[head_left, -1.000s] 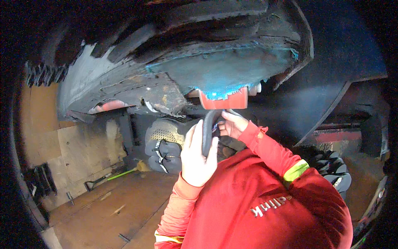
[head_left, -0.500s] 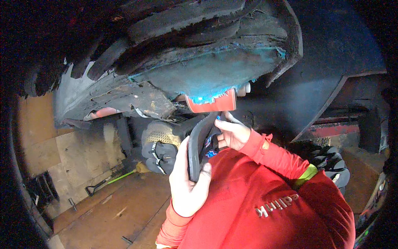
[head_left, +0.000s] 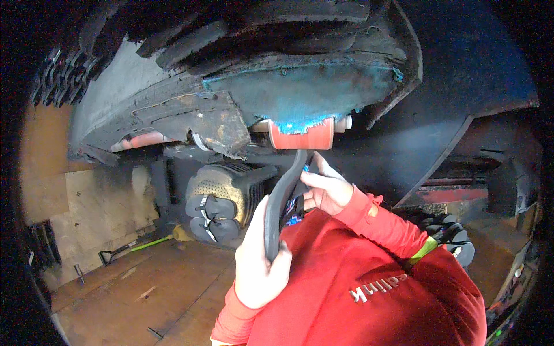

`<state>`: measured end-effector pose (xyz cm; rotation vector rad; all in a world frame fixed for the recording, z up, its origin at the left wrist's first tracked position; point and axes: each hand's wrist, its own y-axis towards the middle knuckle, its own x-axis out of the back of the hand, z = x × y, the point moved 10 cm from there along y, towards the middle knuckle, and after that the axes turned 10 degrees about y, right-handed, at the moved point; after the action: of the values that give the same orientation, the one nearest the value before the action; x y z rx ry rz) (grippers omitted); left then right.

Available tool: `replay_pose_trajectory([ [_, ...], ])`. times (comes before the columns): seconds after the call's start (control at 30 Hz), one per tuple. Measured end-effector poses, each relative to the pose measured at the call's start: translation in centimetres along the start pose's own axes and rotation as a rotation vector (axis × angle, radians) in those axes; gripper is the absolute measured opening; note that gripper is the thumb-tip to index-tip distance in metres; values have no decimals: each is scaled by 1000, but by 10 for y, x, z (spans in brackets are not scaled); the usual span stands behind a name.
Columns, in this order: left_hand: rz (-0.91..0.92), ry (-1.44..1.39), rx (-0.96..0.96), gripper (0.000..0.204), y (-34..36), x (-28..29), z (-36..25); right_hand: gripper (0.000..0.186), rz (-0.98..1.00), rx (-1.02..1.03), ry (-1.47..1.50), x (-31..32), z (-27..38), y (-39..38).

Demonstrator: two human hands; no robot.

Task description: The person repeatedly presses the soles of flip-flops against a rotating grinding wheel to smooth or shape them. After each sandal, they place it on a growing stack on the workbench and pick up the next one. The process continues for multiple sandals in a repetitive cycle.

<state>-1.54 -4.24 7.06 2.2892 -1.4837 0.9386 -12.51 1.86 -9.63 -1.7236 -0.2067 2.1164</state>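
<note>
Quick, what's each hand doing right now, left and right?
Left hand: closed on the lower end of the dark sandal.
Right hand: closed on the same sandal, farther up; its fingertips are partly hidden.

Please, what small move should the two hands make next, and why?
Perhaps turn the sandal slightly at the red roller. Its upper end is close below the roller, though contact is unclear; the left hand grips the lower end, the right hand the upper part, so both can guide it.
</note>
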Motion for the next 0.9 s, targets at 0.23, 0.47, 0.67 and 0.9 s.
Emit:
replay_pose_trajectory([
  [0.23, -78, -46, -105, 74, 2, 10, -41, 87, -15, 9, -12, -8, 3, -1],
  [0.47, 28, -164, 85, 67, -9, -18, 23, 87, 16, 0, 23, 10, 11, 3],
  [0.67, -87, -315, 36, 69, -72, -52, 98, 126, -45, 85, -347, 32, -8, -4],
  [0.9, -6, -306, 92, 65, 35, -89, 101, 135, 7, 330, -919, 35, -13, 0],
])
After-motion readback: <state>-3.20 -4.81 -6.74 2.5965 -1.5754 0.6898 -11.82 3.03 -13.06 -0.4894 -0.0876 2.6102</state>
